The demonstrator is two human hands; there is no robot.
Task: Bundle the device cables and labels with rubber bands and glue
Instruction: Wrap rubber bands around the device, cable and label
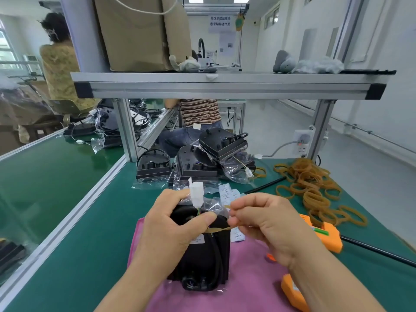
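Observation:
A black device (207, 255) in a clear plastic bag lies on a pink cloth (243, 287) at the near edge of the green table. My left hand (171, 228) grips its top end, holding the cable with its white connector (197, 194) upright. My right hand (267, 219) pinches a tan rubber band (219, 230) and holds it stretched from my left thumb toward the right. Small white labels (229, 194) lie just behind the device.
A heap of loose rubber bands (315, 188) covers the right side of the table. Orange tools (326, 235) lie at the right, crossed by a black rod (378, 251). Several bagged black devices (198, 163) are stacked behind. A metal shelf (225, 85) spans overhead; people sit beyond.

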